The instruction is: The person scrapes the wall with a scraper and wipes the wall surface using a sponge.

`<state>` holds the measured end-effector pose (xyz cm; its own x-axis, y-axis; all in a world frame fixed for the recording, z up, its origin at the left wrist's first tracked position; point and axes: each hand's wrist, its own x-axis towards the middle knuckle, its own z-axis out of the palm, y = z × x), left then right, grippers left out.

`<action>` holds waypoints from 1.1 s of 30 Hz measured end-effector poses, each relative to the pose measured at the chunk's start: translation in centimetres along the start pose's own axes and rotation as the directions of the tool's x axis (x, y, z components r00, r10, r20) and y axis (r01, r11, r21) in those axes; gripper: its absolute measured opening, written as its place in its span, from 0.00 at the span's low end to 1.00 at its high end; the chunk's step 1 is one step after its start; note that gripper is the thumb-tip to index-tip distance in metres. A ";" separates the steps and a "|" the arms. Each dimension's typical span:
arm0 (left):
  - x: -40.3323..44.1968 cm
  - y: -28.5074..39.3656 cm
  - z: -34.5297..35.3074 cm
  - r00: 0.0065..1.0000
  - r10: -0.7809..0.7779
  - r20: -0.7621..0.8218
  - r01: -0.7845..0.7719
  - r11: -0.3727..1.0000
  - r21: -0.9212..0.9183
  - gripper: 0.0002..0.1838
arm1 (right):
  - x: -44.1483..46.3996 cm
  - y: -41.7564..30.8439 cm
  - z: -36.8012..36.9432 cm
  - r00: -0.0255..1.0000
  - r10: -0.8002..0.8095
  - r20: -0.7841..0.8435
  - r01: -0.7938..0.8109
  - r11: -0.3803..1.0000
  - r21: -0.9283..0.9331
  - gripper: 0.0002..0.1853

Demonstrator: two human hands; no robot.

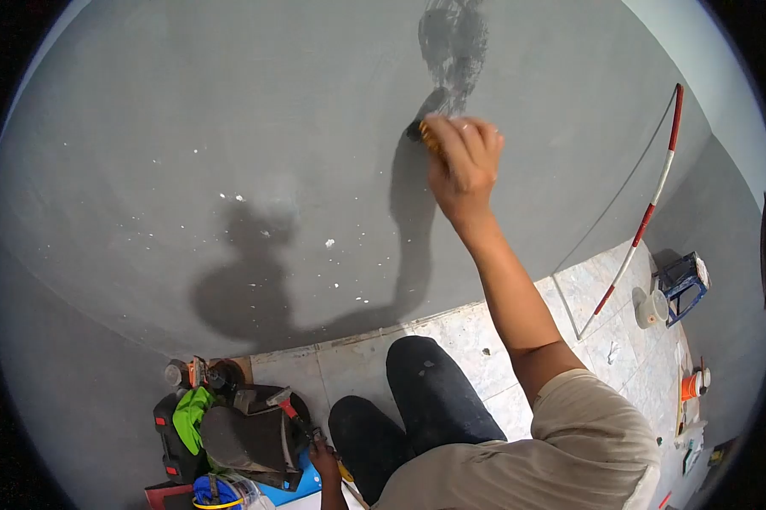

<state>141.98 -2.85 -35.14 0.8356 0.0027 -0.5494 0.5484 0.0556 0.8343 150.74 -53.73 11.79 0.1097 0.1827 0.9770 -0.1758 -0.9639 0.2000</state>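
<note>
Held small yellow object (431, 138), mostly hidden, at grey wall (332, 161) in right grip (468, 161), curled round it. Noted dark patch (453, 47) directly above that grip. Held red-handled scraper (289, 407) in left grip (322, 459), closed about its lower end. Catalogued green cloth (192, 418) left of left grip; red-and-white pole (644, 223), right of right grip; white bucket (652, 308) and blue stool (683, 274), farther right of it.
</note>
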 end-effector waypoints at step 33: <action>0.8 -3.3 -1.4 0.996 0.066 0.052 -0.072 0.992 0.108 0.19 | 0.0 -0.9 1.3 0.980 0.198 -0.014 -0.194 0.970 0.145 0.24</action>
<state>140.82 -1.62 -38.36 0.8707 -0.0452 -0.4897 0.4874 -0.0531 0.8716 152.16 -53.08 11.47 0.0589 -0.0096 0.9982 -0.0503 -0.9987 -0.0066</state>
